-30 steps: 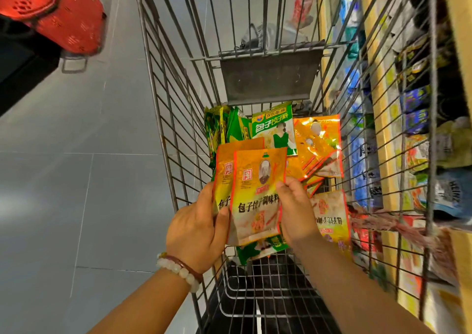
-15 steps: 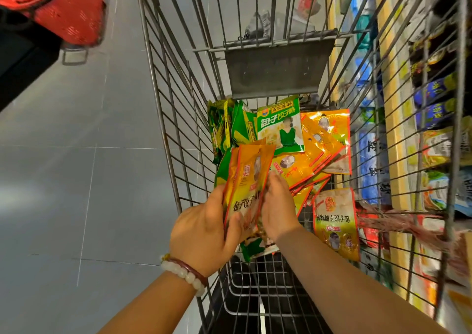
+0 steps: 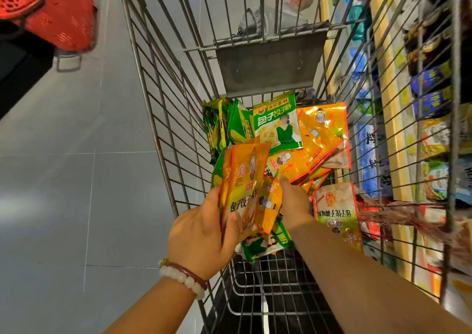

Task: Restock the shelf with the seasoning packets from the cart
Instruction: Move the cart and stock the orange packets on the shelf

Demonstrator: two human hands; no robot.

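Head view, red basket on the floor far left, left hand gripping a stack of orange seasoning packets, right hand reaching down, fingers on loose packets in the wire cart, shelf at right.

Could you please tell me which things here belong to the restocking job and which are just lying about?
Job: orange seasoning packets gripped by left hand; right hand reaching into loose packets; cart; shelf.

Lying about: red basket; grey cloth beyond the cart.
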